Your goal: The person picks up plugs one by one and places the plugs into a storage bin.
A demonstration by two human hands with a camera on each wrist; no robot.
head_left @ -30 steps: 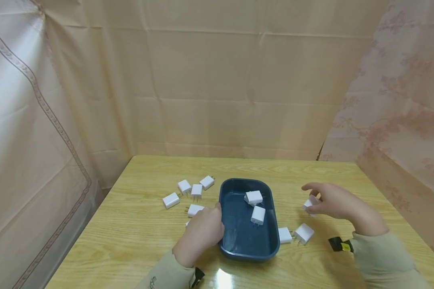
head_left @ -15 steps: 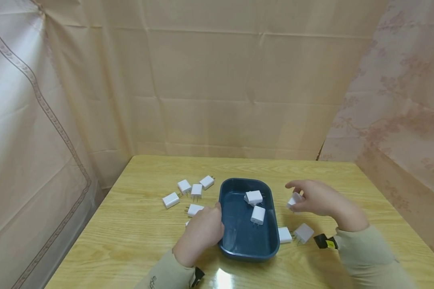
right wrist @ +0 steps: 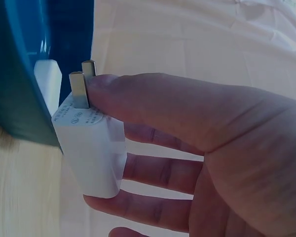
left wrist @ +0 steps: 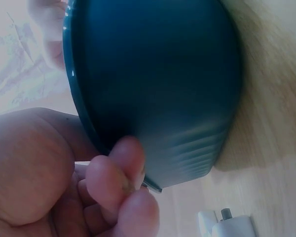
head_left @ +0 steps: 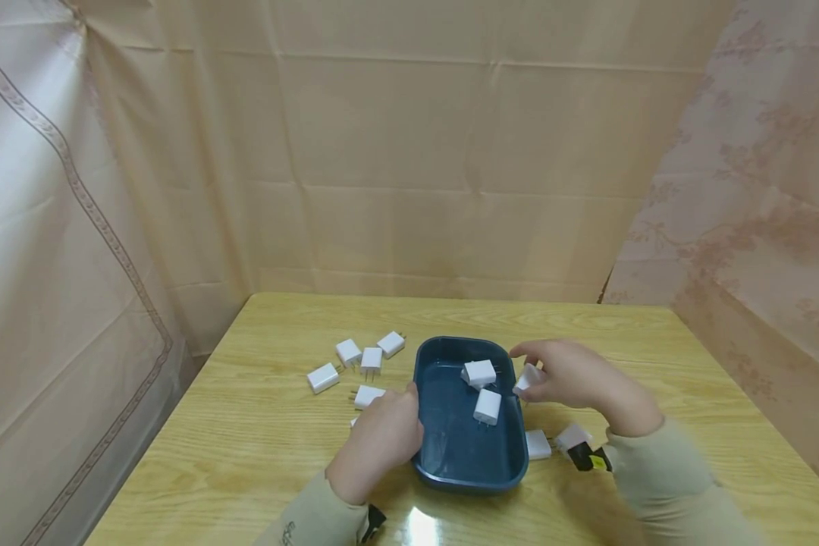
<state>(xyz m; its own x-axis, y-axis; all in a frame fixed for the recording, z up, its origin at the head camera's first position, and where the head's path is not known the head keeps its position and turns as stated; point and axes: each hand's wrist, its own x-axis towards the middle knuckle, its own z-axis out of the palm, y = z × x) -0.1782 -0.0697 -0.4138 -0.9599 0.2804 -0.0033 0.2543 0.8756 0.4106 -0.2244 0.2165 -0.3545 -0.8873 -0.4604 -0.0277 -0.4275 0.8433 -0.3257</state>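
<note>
While left hand grips tray at 9 o'clock, presumably steadying it | right hand pinches charger near 2 o'clock, apparently for control.

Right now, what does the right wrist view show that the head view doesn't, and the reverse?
Only the right wrist view shows the fine print beside the metal prongs on the white charger in the right hand.

Only the head view shows the left hand gripping the left side of the blue bin, and the loose chargers on the table left of it.

Both show the right hand holding that charger close by the bin.
</note>
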